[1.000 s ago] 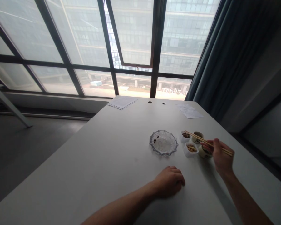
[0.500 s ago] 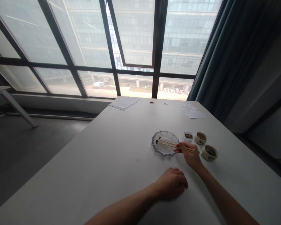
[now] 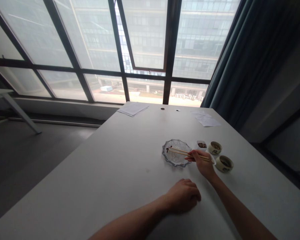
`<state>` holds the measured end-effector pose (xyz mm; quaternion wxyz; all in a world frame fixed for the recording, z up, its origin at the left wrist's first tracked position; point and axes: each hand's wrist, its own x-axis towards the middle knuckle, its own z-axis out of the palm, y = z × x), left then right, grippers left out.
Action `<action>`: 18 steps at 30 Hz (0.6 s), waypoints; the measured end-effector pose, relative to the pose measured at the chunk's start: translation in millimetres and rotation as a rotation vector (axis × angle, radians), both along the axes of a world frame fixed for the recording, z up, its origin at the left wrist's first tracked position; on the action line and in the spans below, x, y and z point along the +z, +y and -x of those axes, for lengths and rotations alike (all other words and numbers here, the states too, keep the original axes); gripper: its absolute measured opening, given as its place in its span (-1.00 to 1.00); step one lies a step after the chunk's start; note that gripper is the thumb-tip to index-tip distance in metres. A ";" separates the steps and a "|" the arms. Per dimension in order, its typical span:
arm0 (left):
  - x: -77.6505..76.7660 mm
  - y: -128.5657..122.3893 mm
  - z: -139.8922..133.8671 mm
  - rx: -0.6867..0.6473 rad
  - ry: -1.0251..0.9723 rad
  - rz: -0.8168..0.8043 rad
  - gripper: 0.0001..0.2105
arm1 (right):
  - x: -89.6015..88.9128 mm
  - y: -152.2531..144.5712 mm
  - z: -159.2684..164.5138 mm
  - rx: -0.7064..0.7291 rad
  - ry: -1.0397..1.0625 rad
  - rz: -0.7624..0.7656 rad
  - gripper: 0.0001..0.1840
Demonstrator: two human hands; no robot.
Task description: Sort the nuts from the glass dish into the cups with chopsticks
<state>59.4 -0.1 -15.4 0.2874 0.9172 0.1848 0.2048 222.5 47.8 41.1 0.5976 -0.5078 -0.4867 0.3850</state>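
Observation:
My right hand (image 3: 201,162) is closed around a pair of wooden chopsticks (image 3: 178,152), which reach left over a clear glass dish (image 3: 176,163) with a scalloped rim. At the chopstick tips, near the dish's left side, are small dark pieces (image 3: 167,149); whether the tips grip one is too small to tell. My left hand (image 3: 183,196) lies on the table in front of the dish, knuckles up and fingers curled in, with nothing seen in it. A white container (image 3: 213,159) is partly hidden behind my right hand.
Right of the dish stand a small white container (image 3: 202,145) with brown pieces and two cream pots, one behind (image 3: 215,150) and one nearer (image 3: 224,167). Papers lie on the white table (image 3: 110,166) at far left (image 3: 133,109) and far right (image 3: 207,120).
The view has shifted very slightly. The chopstick tips have moved only a little over the dish's left side, and my left hand stays where it was.

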 end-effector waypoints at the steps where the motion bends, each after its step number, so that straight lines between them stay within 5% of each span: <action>1: -0.1 0.0 0.0 0.000 0.000 -0.002 -0.85 | -0.3 0.6 0.9 0.005 0.002 0.006 -0.38; 13: 0.9 -0.4 0.7 -0.006 0.005 0.000 -0.83 | -6.1 -3.1 7.3 -0.081 0.037 -0.001 -0.36; 18: 1.3 0.0 -0.1 -0.004 0.020 -0.001 -0.83 | 4.3 -11.3 -5.5 -0.171 0.054 -0.057 -0.37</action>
